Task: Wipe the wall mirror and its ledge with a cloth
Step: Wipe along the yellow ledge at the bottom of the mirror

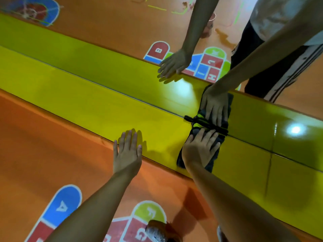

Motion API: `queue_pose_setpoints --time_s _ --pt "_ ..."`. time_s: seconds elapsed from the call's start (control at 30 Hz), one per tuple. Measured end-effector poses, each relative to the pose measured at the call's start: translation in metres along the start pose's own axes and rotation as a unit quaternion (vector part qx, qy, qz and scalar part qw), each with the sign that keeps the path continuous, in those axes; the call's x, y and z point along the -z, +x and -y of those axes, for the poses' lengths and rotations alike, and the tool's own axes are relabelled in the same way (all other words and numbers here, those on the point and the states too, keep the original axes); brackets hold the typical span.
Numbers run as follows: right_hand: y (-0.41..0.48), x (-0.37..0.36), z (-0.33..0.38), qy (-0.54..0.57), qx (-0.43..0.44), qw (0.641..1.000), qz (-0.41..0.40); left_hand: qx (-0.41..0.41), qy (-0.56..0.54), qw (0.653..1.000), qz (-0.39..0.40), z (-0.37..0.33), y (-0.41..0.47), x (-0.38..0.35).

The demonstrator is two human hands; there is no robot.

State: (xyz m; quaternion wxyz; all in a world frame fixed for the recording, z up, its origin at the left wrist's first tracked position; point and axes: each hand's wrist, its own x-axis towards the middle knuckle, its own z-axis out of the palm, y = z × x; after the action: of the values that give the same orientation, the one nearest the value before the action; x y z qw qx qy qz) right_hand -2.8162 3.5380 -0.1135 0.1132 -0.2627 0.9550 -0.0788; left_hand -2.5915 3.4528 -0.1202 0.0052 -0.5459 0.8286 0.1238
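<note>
Right hand (201, 147): fingers spread, pressed flat on a dark cloth (213, 165). The cloth lies on the yellow ledge (87, 105), its far end against the mirror (104, 32). A black strip with green on it (206, 123) crosses the cloth right at the seam; can't tell what it is.

Left hand (126, 152): fingers straight and close together, holding nothing, flat over the ledge's near edge, well left of the cloth.

Mirror reflects both hands, cloth and ledge. Orange floor (43, 154) on the near side, with painted letter tiles (59, 206).
</note>
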Motion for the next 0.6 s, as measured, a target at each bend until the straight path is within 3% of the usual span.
queue_pose_setpoints --time_s 0.23,0.4,0.6 --pt "-0.004 -0.017 0.074 -0.023 -0.011 1.000 0.015 0.002 -0.019 1.000 -0.021 0.081 0.042 0.010" --pt "-0.008 -0.032 0.125 -0.025 -0.020 0.999 0.018 -0.045 0.001 0.998 -0.034 0.117 0.070 0.015" --pt "-0.021 -0.052 0.233 -0.029 0.019 0.999 0.026 -0.036 0.012 0.999 -0.027 0.163 0.114 0.041"
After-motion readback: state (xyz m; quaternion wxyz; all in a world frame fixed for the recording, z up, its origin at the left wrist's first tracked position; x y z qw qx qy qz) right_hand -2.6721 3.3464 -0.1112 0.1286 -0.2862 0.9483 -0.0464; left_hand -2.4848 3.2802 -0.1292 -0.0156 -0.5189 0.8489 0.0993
